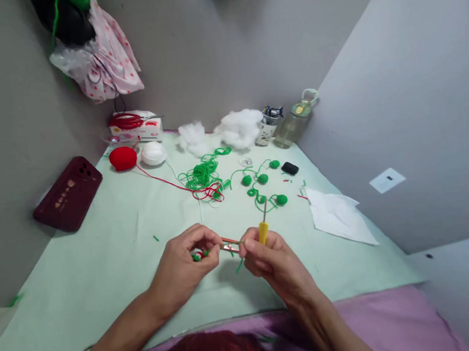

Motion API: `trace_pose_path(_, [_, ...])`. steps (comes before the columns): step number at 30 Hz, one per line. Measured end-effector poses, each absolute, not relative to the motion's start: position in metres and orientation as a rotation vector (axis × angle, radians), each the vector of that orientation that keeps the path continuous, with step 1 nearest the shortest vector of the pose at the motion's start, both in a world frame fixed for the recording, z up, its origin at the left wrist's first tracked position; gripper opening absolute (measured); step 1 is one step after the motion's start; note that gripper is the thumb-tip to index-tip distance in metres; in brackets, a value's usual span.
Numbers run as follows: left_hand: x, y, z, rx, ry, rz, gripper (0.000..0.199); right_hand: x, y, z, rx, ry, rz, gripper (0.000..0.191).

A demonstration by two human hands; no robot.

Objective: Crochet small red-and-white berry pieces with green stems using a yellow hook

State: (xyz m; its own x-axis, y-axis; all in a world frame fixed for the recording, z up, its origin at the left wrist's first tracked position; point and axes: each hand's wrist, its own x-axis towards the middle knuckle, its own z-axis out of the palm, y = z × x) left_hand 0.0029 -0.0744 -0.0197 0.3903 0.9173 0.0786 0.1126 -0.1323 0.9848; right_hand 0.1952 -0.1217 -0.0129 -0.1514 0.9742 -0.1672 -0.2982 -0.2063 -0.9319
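Observation:
Near the table's front, my left hand (190,259) pinches a small red, white and green crochet piece (199,255). My right hand (275,257) is closed around a yellow-handled crochet hook (263,232), its metal tip pointing up and away. Between the two hands are small orange-handled scissors (230,245), with my right fingertips at one end and my left fingertips at the other. A short green yarn end (239,265) hangs below them. Small green crochet balls (263,179) lie beyond my right hand.
Green yarn (202,175) lies tangled mid-table, with red (123,158) and white (153,153) yarn balls behind left. White stuffing (240,128), a cup (267,128) and a bottle (294,123) stand at the back. A phone (69,196) leans left; white paper (340,216) lies right.

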Motion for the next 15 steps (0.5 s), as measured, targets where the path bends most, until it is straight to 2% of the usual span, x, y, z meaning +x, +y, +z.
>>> trace_pose_path(3, [0.000,-0.068,-0.025,1.272,0.835,0.749,0.015,0.200,-0.117,-0.008,-1.003,-0.877,1.571,0.042])
trace_pose_path(8, [0.001,-0.057,-0.022,0.849,0.679,0.753,0.023,0.214,-0.089,0.003,-1.045,-0.867,1.480,0.036])
trace_pose_path(15, [0.002,-0.036,-0.002,0.831,0.549,0.694,0.035,0.222,-0.038,0.016,-1.037,-0.940,1.442,0.036])
